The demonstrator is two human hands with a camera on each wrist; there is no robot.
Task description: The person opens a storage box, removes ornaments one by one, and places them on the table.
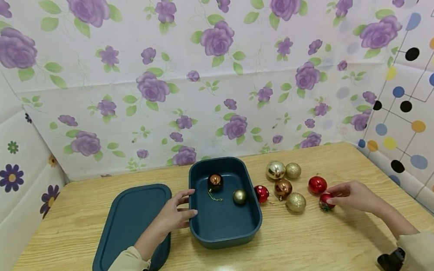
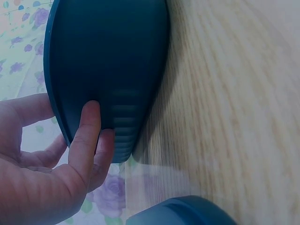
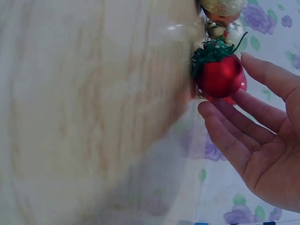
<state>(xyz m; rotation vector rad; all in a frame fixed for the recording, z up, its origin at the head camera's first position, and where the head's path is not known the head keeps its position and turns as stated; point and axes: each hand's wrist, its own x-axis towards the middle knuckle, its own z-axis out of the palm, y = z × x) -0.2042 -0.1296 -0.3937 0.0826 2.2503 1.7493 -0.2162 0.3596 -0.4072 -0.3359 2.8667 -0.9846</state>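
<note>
My left hand (image 1: 175,213) is at the left side of a dark teal box (image 1: 227,242), with its fingertips (image 2: 91,110) touching the outer wall and its thumb at the rim. Inside the box lie a copper bauble (image 1: 215,180) with a gold cord and a small gold bauble (image 1: 240,196). On the right, my right hand (image 1: 350,197) pinches a red bauble (image 3: 220,77) with green tinsel on top, between thumb and fingers. Just behind it sits a shiny red bauble (image 1: 317,184).
A teal lid (image 1: 130,213) lies left of the box, partly under my left forearm. Between box and right hand are a spotted red bauble (image 1: 262,193), a copper one (image 1: 282,188), a champagne one (image 1: 275,170) and glittery gold ones (image 1: 296,202). Flowered cloth (image 1: 214,109) hangs behind the wooden table (image 1: 291,250).
</note>
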